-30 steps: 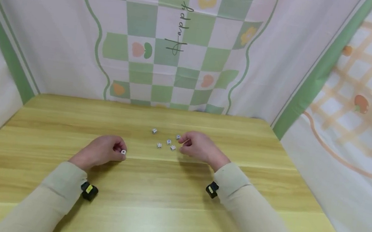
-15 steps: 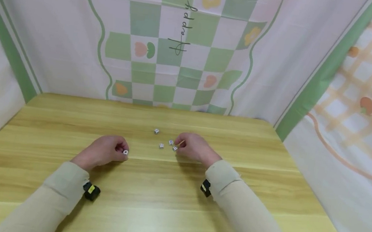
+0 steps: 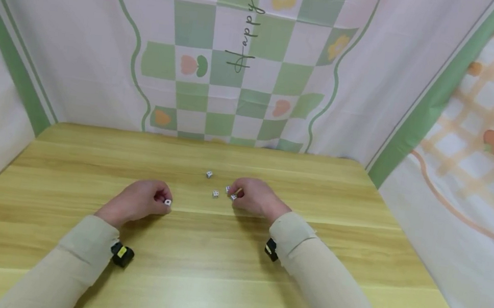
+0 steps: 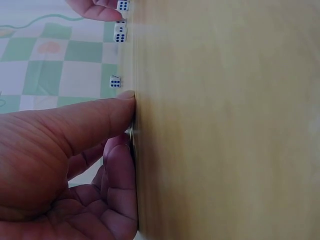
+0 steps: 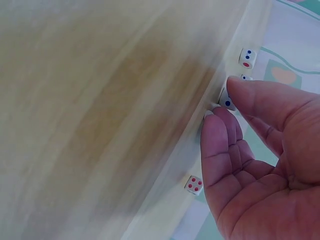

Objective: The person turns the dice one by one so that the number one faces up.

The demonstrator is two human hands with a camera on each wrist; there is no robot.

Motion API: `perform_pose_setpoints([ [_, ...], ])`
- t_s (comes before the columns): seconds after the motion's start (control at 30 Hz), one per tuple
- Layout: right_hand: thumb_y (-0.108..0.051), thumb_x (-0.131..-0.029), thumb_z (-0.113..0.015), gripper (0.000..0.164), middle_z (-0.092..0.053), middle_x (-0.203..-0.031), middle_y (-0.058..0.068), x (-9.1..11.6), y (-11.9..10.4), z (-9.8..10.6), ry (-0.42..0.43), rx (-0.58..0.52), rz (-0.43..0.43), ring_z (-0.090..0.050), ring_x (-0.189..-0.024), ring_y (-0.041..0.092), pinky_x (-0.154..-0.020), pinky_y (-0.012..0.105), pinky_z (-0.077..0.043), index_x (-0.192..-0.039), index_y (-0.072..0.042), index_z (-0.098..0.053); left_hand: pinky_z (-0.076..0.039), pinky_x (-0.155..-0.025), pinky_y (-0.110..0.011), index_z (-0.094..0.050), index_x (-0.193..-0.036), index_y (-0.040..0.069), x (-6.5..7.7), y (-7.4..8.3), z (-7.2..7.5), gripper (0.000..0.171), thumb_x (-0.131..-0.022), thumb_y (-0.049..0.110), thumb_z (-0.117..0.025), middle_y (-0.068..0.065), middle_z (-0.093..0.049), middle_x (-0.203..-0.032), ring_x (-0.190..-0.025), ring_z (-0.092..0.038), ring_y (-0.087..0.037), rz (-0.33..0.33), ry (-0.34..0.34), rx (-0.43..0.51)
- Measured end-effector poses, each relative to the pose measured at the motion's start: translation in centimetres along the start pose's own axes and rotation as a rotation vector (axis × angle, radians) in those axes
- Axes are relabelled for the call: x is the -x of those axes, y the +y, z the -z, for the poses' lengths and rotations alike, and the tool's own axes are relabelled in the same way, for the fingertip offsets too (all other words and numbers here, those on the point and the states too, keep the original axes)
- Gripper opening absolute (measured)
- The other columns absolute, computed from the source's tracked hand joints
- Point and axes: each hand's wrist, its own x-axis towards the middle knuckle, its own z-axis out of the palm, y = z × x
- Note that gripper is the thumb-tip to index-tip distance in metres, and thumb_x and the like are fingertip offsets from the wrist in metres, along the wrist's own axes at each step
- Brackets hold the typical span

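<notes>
My left hand (image 3: 141,201) pinches a small white die (image 3: 168,202) at its fingertips, low over the wooden table; the thumb hides this die in the left wrist view. My right hand (image 3: 256,196) has thumb and index fingertip on either side of another white die (image 3: 233,197), also seen with blue dots in the right wrist view (image 5: 227,101). Just left of those fingertips sits a die (image 3: 227,189), partly covered. A further die (image 3: 216,194) lies to the left, and one more (image 3: 209,174) farther back. Beneath the right hand, a red-dotted die (image 5: 194,185) shows only in the right wrist view.
The wooden table (image 3: 195,271) stretches out under both arms. Behind it hangs a green-and-white checked cloth (image 3: 223,100). More printed cloth (image 3: 481,167) hangs at the right side. Each wrist carries a small black camera, the left one (image 3: 122,254) with a yellow mark.
My right hand has moved left and slightly nearer, closing in on the near-right die and covering the far-right one in the head view. The left hand keeps its pinch; the head view shifts slightly.
</notes>
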Motion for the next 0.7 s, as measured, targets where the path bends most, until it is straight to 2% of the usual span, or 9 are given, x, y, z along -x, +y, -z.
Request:
perform_pose_setpoints([
  [0.47,-0.012,-0.095,-0.071,0.016,-0.073,-0.110,0.003,-0.09,0.13,-0.11,-0.001,0.032,-0.021,-0.065,-0.101,0.019,-0.097,0.040,-0.053,-0.112,-0.014,-0.073,-0.045,-0.075,-0.035,-0.068,-0.100,0.012,-0.26,0.01,-0.04,0.013,-0.093,0.018,-0.077,-0.004,-0.063,-0.095,-0.086,-0.055,-0.021,0.001,-0.001,-0.008],
  [0.7,-0.014,-0.096,-0.073,0.012,-0.072,-0.104,0.001,0.13,0.08,-0.27,-0.002,0.050,0.002,-0.063,-0.097,0.017,-0.095,0.038,-0.052,-0.107,-0.013,-0.074,-0.045,-0.076,-0.035,-0.068,-0.100,0.012,-0.20,-0.15,-0.03,0.013,-0.093,0.019,-0.077,-0.003,-0.063,-0.095,-0.086,-0.055,-0.021,-0.002,0.000,-0.009],
])
